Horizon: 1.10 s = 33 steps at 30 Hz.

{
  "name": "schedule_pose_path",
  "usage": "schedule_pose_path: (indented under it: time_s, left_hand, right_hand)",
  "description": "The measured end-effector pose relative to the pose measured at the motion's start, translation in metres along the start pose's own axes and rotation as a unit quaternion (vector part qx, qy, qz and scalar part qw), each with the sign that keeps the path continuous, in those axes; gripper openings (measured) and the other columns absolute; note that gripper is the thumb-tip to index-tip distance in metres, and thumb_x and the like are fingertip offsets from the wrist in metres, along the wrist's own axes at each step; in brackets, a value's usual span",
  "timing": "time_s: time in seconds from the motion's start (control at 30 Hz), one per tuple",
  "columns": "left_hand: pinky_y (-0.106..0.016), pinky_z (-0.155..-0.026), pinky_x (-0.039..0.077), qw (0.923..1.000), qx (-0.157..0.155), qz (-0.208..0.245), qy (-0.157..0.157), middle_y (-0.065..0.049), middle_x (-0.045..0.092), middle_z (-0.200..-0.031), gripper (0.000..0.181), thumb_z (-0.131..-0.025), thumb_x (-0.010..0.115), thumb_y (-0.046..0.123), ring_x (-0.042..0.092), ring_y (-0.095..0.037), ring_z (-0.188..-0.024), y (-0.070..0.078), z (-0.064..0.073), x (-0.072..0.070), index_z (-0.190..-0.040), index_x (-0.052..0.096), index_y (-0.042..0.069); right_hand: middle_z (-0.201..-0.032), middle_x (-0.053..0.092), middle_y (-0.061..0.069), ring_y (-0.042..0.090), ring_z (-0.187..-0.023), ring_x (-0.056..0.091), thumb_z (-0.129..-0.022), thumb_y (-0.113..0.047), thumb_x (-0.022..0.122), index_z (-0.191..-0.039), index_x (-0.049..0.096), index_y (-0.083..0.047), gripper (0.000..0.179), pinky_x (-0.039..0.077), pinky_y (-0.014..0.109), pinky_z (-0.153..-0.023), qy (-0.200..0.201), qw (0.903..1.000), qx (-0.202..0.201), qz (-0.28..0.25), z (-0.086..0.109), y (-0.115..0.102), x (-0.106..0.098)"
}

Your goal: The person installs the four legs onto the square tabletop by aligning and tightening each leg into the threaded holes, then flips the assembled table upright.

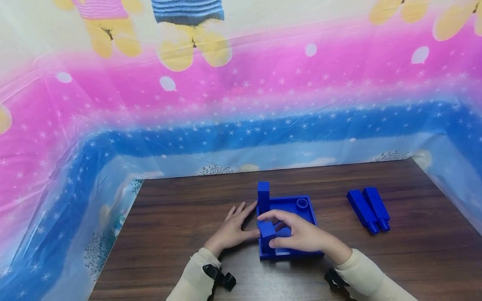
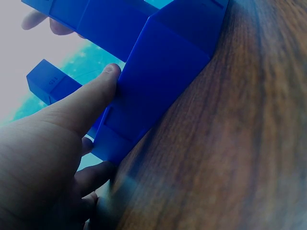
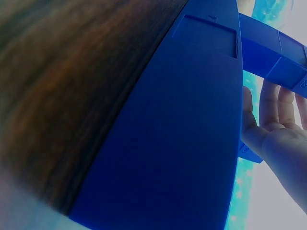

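Note:
A square blue toy tabletop (image 1: 290, 255) lies upside down on the table, its raised rim upward. One blue leg (image 1: 263, 193) stands upright at its far left corner. My right hand (image 1: 301, 234) holds a second upright leg (image 1: 267, 231) at the near left corner, thumb on the near side and fingers around the far side. My left hand (image 1: 234, 229) presses the tabletop's left side, fingers spread. In the left wrist view its thumb (image 2: 108, 79) lies against the blue wall. The lower end of the held leg is hidden in the head view.
Two loose blue legs (image 1: 362, 211) with threaded ends lie side by side at the right on the brown wooden table (image 1: 180, 209). A round socket (image 1: 302, 203) shows in the tabletop's far right corner. A patterned cloth (image 1: 263, 133) hangs behind the table.

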<state>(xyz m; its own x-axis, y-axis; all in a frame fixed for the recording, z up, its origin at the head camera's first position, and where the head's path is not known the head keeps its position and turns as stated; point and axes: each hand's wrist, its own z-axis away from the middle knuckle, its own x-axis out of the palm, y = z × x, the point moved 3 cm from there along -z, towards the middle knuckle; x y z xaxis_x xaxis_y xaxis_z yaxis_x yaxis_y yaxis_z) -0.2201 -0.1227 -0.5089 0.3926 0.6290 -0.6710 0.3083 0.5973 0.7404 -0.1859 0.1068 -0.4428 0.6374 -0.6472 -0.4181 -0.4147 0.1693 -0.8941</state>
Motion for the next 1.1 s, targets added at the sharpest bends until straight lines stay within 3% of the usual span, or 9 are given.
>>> schedule_pose_path:
  time_s: [0.3, 0.43, 0.7, 0.83, 1.1]
  left_hand:
    - [-0.063, -0.128, 0.004, 1.0000, -0.002, -0.005, 0.004, -0.012, 0.033, -0.170, 0.089, -0.096, 0.076, 0.051, 0.011, -0.036, -0.162, 0.0004, 0.0013, 0.0003, -0.168, 0.031, 0.028]
    - [-0.062, -0.128, 0.004, 1.0000, -0.002, -0.004, 0.004, -0.012, 0.033, -0.170, 0.089, -0.096, 0.076, 0.050, 0.011, -0.035, -0.162, 0.0004, 0.0019, 0.0005, -0.169, 0.031, 0.028]
    - [-0.061, -0.128, 0.003, 0.9999, 0.002, -0.006, 0.009, -0.011, 0.034, -0.170, 0.090, -0.095, 0.076, 0.053, 0.012, -0.034, -0.162, -0.0009, 0.0006, 0.0017, -0.169, 0.030, 0.029]
    - [-0.060, -0.129, 0.003, 0.9999, 0.004, -0.005, 0.010, -0.012, 0.035, -0.169, 0.090, -0.094, 0.076, 0.053, 0.013, -0.033, -0.162, -0.0018, -0.0002, 0.0020, -0.168, 0.031, 0.029]
    - [-0.060, -0.129, 0.004, 0.9999, 0.001, -0.007, 0.009, -0.013, 0.033, -0.169, 0.090, -0.094, 0.076, 0.054, 0.013, -0.033, -0.162, -0.0027, -0.0006, 0.0010, -0.168, 0.031, 0.029]
  right_hand:
    - [-0.149, 0.057, 0.010, 0.025, -0.126, 0.060, -0.101, -0.020, 0.075, -0.152, 0.053, -0.011, 0.057, 0.056, 0.044, -0.100, 0.003, 0.9999, 0.001, 0.013, 0.0005, 0.0009, -0.0001]
    - [-0.152, 0.055, 0.013, 0.027, -0.132, 0.057, -0.098, -0.013, 0.075, -0.154, 0.051, -0.011, 0.060, 0.054, 0.046, -0.103, -0.003, 0.9998, -0.007, 0.017, 0.0005, 0.0000, -0.0003]
    - [-0.155, 0.053, 0.014, 0.025, -0.141, 0.051, -0.091, 0.009, 0.056, -0.158, 0.044, -0.009, 0.070, 0.046, 0.044, -0.112, -0.027, 0.9991, -0.024, -0.024, 0.0006, 0.0010, 0.0010]
    - [-0.154, 0.054, 0.015, 0.025, -0.143, 0.050, -0.093, 0.009, 0.054, -0.160, 0.041, -0.004, 0.070, 0.043, 0.041, -0.115, -0.039, 0.9970, -0.047, -0.046, -0.0006, 0.0025, 0.0016]
    - [-0.150, 0.057, 0.020, 0.025, -0.141, 0.053, -0.098, 0.001, 0.062, -0.158, 0.041, -0.002, 0.063, 0.043, 0.039, -0.115, -0.038, 0.9973, -0.044, -0.044, -0.0021, -0.0011, 0.0007]
